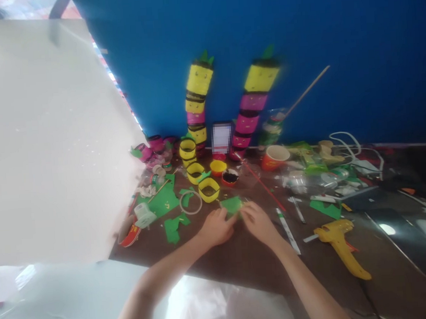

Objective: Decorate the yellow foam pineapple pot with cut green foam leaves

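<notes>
Between my hands, near the front of the brown table, is a small piece of green paper (231, 204). The fingers of my left hand (219, 225) are closed on its lower left part. My right hand (257, 220) pinches its right edge, with the fingertips slightly blurred. Just beyond the paper stand several yellow cups with black rims, the nearest yellow cup (209, 190) close to my left hand. A roll of clear tape (190, 202) lies to the left. Right of my right hand lies a white marker with a green end (288, 231).
A yellow glue gun (339, 245) rests at right, its cord running toward me. Two tall yellow and pink stacks (195, 105) stand by the blue wall (149, 62). Green scraps (163, 201) lie left; a red paper cup (275, 157), plastic bottles and a red stick (261, 180) are right.
</notes>
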Available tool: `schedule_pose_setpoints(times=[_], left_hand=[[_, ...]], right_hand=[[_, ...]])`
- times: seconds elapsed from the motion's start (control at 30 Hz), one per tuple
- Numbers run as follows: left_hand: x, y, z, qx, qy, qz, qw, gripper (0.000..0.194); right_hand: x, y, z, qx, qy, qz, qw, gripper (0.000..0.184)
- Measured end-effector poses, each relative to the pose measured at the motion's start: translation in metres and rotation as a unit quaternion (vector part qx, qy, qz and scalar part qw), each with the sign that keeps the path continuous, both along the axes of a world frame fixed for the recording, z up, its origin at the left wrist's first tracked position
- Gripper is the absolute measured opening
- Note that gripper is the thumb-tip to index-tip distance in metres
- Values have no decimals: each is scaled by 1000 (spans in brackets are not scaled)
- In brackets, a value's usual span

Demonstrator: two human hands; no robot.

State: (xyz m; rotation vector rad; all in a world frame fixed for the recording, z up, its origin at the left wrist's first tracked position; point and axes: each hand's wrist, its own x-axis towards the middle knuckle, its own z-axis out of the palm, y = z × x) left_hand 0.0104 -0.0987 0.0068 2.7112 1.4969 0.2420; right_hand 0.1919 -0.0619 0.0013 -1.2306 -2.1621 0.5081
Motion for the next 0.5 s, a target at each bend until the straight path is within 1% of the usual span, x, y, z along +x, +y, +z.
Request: schedule_pose_setpoints(times=[0.17, 0.33, 0.5], left_hand=[[0, 0, 0, 2, -3, -1, 1000, 43], [-4, -2, 1, 15, -11, -3, 1000, 39], [-7, -1, -2, 26, -24, -17, 999, 34]], right_hand=[[2, 1, 0, 15, 20, -33, 999, 21], [6, -8, 6, 20, 42, -38, 998, 14], [5, -16, 7, 30, 42, -33, 998, 14]])
